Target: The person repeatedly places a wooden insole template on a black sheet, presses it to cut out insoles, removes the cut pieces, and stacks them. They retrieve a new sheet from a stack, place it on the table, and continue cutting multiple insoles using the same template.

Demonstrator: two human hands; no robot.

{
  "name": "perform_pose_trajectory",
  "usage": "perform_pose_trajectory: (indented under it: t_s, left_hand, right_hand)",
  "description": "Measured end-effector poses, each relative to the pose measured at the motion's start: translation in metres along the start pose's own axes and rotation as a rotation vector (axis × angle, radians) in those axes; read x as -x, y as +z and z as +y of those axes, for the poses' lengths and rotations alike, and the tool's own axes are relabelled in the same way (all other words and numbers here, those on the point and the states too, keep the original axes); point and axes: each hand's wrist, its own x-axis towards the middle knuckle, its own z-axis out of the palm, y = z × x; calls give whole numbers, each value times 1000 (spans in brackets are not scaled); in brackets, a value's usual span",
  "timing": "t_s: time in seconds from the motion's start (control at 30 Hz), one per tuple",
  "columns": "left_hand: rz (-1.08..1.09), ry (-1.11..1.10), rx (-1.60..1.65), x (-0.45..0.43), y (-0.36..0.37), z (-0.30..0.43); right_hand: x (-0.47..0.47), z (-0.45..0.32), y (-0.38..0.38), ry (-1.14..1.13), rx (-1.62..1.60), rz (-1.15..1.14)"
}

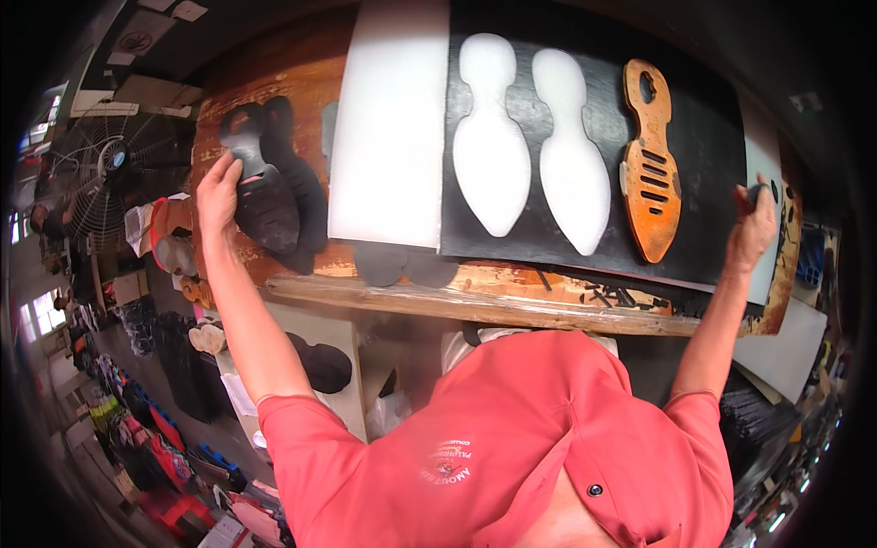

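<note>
My left hand grips the edge of a black slotted sheet piece at the table's left side. A similar dark piece lies partly beneath it. My right hand is closed on a small dark object at the right end of a black sheet; what it is cannot be made out. On that sheet lies an orange slotted template of like outline. To its left are two white shapes, seemingly openings cut in the sheet that show white board below.
A white board extends left from under the black sheet. Small black scraps lie near the wooden table's front edge. Rounded dark pieces poke out below the board. A floor fan stands at left.
</note>
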Motion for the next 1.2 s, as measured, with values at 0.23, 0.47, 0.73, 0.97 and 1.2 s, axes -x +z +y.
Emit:
perform_pose_trajectory:
  t_s: [0.23, 0.47, 0.73, 0.97, 1.2]
  left_hand:
    - [298, 232, -931, 0, 33, -6]
    - [-357, 562, -147, 179, 282, 57]
    - [-465, 873, -699, 217, 326, 49]
    - [-379, 860, -819, 183, 260, 33]
    - [-290, 836, -874, 172, 216, 4]
  right_hand:
    - [-50, -5, -55, -248, 1284, 186]
    - [142, -35, 109, -507, 1091, -567]
    - [152, -45, 139, -474, 875, -457]
    - [187, -48, 201, -489, 774, -503]
    - [221, -53, 263, -481, 657, -492]
